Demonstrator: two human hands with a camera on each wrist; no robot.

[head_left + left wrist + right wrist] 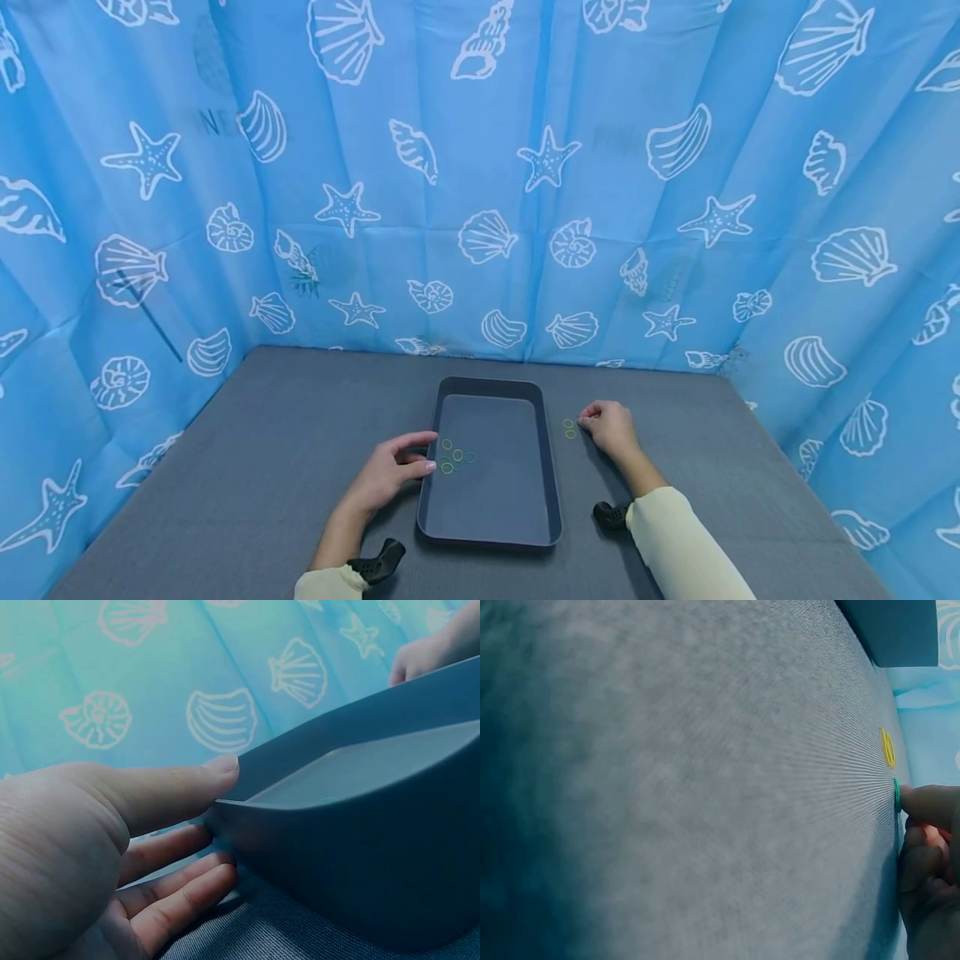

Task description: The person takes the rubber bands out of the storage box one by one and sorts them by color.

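A dark grey rectangular tray (495, 533) sits before me in the head view. My left hand (390, 473) grips its left rim, with the thumb (217, 774) at the top edge and other fingers against the outer wall. Several thin rubber bands (447, 463), yellow and green, lie inside near that side. To the right of the tray, my right hand (611, 429) pinches a green rubber band (898, 796) at the cloth. Beside those fingertips lie yellow rubber bands (888, 748) on the cloth.
Grey cloth (262, 467) covers the table. Around its back and sides hangs a blue curtain (450, 183) with white shell and starfish prints. Each wrist carries a black camera mount, one at the left (378, 562) and one at the right (611, 515).
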